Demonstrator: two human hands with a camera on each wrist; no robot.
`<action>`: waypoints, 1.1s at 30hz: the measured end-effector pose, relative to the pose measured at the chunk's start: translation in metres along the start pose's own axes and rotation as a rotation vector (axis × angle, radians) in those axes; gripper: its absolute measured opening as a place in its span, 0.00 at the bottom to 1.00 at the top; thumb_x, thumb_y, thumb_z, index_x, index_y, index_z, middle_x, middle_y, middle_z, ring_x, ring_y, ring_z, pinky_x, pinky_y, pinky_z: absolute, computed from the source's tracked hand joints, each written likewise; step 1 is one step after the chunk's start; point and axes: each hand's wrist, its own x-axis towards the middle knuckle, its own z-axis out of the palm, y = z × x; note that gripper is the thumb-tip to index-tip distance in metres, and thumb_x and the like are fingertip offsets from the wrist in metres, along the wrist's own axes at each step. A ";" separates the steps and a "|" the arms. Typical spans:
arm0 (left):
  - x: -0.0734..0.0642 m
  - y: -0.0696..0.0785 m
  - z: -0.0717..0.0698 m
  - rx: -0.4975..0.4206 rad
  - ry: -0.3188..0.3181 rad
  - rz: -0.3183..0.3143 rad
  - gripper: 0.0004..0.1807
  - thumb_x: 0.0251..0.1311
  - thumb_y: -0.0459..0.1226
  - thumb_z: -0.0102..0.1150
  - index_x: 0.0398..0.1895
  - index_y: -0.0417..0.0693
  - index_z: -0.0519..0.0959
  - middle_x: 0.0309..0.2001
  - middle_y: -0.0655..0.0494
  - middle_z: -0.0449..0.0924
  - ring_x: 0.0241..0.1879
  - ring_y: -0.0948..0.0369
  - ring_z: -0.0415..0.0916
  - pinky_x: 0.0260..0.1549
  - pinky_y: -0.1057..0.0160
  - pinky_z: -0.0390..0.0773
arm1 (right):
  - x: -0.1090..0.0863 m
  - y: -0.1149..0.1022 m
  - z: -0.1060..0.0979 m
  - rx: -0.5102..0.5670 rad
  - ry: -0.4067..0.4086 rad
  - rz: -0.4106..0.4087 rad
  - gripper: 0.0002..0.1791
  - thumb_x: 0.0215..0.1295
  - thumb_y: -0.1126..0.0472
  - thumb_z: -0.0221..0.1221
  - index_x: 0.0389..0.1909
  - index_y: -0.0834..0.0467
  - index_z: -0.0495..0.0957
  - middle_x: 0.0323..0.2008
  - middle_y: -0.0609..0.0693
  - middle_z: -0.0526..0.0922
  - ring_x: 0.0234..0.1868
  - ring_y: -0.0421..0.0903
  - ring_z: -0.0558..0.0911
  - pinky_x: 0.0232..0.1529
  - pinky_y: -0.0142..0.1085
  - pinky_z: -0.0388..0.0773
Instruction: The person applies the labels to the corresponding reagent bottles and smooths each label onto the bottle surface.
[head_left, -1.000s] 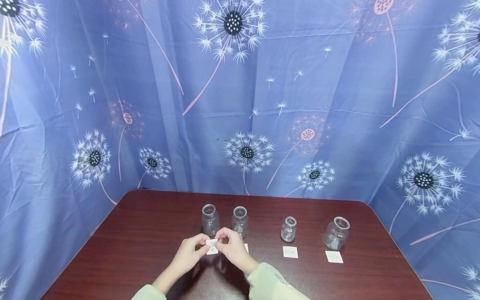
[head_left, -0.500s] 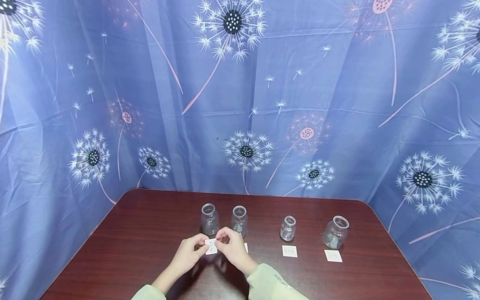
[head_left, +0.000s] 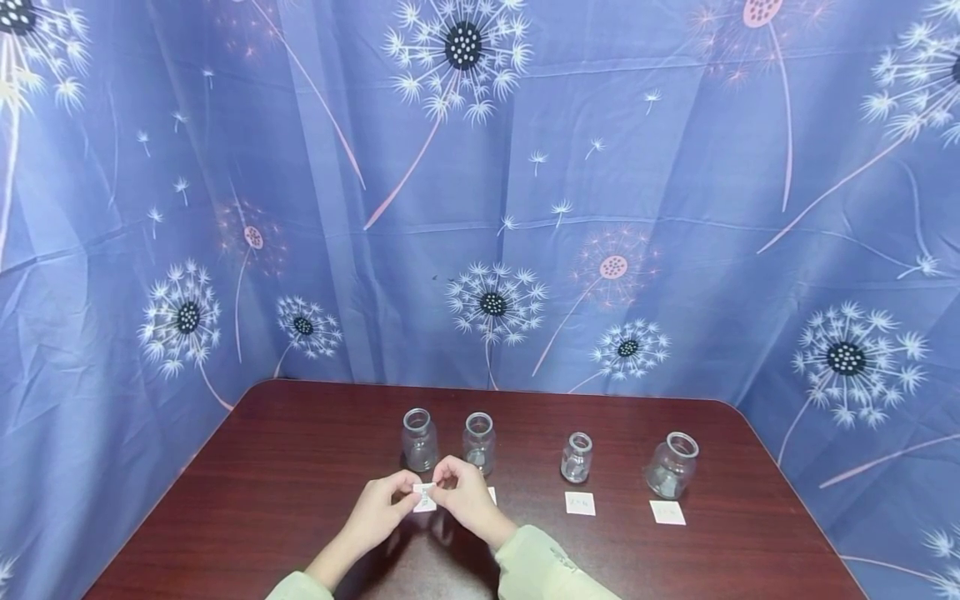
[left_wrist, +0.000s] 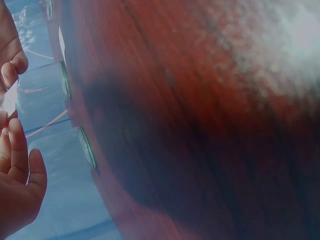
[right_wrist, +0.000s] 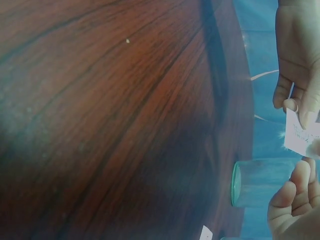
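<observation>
Evidently it is a small white card (head_left: 424, 497) that both hands have hold of, raised off the surface (head_left: 300, 450) on the near side of the leftmost jar (head_left: 420, 446). The left grip (head_left: 382, 510) is drawn together on the card's left edge, thumb over the written face; the right grip (head_left: 467, 502) likewise pinches the opposite edge, thumb and fingertip nearly closed, only the card's thickness between them. Being thin, it should weigh almost nothing, bend or crease readily under pressure, and hardly slip from dry fingers; whether its back is sticky, I cannot tell. Opposite edges look the best places to take it, leaving the lettering, too blurred to read, uncovered. Elbow room is limited: the second jar (head_left: 479, 446), probably breakable glass, stands just beyond the right grip.
</observation>
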 end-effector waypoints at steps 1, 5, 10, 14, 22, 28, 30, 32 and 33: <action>0.000 0.000 0.000 0.004 0.000 0.003 0.05 0.47 0.30 0.59 0.27 0.48 0.76 0.22 0.60 0.79 0.21 0.74 0.66 0.21 0.73 0.67 | 0.001 0.005 0.001 -0.001 -0.007 0.005 0.06 0.42 0.77 0.56 0.23 0.72 0.69 0.19 0.64 0.74 0.19 0.35 0.67 0.22 0.22 0.64; 0.000 0.000 0.001 0.023 -0.005 0.002 0.05 0.48 0.30 0.58 0.28 0.48 0.76 0.22 0.60 0.79 0.21 0.74 0.67 0.21 0.73 0.68 | 0.005 0.022 0.004 -0.058 -0.005 0.009 0.05 0.42 0.75 0.58 0.21 0.68 0.71 0.18 0.59 0.75 0.18 0.33 0.67 0.21 0.23 0.65; 0.000 -0.003 0.002 0.026 0.004 0.017 0.04 0.48 0.31 0.58 0.28 0.48 0.77 0.22 0.60 0.80 0.22 0.74 0.68 0.23 0.72 0.69 | 0.006 0.031 0.004 -0.129 0.048 -0.021 0.05 0.42 0.70 0.61 0.19 0.61 0.74 0.16 0.52 0.77 0.18 0.29 0.67 0.22 0.24 0.66; -0.001 -0.005 0.002 0.000 -0.002 0.008 0.03 0.53 0.33 0.55 0.30 0.48 0.78 0.22 0.61 0.79 0.22 0.75 0.68 0.23 0.72 0.69 | 0.005 0.032 0.004 -0.199 0.087 -0.033 0.05 0.42 0.66 0.63 0.17 0.57 0.75 0.16 0.49 0.78 0.18 0.28 0.66 0.21 0.23 0.66; -0.001 -0.008 0.000 -0.055 -0.075 -0.011 0.08 0.59 0.34 0.48 0.34 0.44 0.79 0.24 0.56 0.80 0.22 0.73 0.72 0.21 0.72 0.70 | 0.004 0.031 0.001 -0.266 0.080 -0.021 0.06 0.42 0.64 0.64 0.17 0.55 0.76 0.18 0.46 0.79 0.20 0.28 0.67 0.22 0.23 0.65; -0.001 -0.006 -0.001 -0.052 -0.107 -0.026 0.08 0.57 0.33 0.48 0.32 0.45 0.79 0.25 0.56 0.80 0.22 0.73 0.73 0.21 0.72 0.70 | 0.003 0.029 0.000 -0.280 0.059 -0.071 0.04 0.43 0.64 0.64 0.19 0.57 0.78 0.22 0.47 0.81 0.24 0.29 0.71 0.27 0.23 0.68; -0.001 -0.005 -0.002 -0.063 -0.113 -0.021 0.08 0.56 0.33 0.49 0.32 0.45 0.79 0.25 0.55 0.81 0.22 0.73 0.73 0.22 0.72 0.71 | 0.003 0.030 -0.001 -0.275 0.050 -0.082 0.03 0.44 0.64 0.64 0.20 0.58 0.79 0.22 0.48 0.81 0.25 0.29 0.72 0.28 0.23 0.69; -0.002 -0.003 -0.003 -0.074 -0.117 -0.021 0.07 0.55 0.34 0.50 0.31 0.44 0.79 0.24 0.56 0.80 0.22 0.73 0.73 0.22 0.73 0.71 | 0.004 0.031 -0.001 -0.268 0.043 -0.093 0.02 0.44 0.65 0.64 0.22 0.59 0.80 0.23 0.48 0.81 0.25 0.29 0.73 0.29 0.23 0.70; -0.002 -0.003 -0.003 -0.076 -0.116 -0.017 0.07 0.55 0.34 0.51 0.31 0.44 0.79 0.24 0.56 0.80 0.22 0.73 0.72 0.22 0.73 0.70 | 0.004 0.032 -0.001 -0.260 0.040 -0.096 0.02 0.45 0.65 0.63 0.22 0.59 0.80 0.23 0.49 0.81 0.26 0.29 0.73 0.30 0.23 0.71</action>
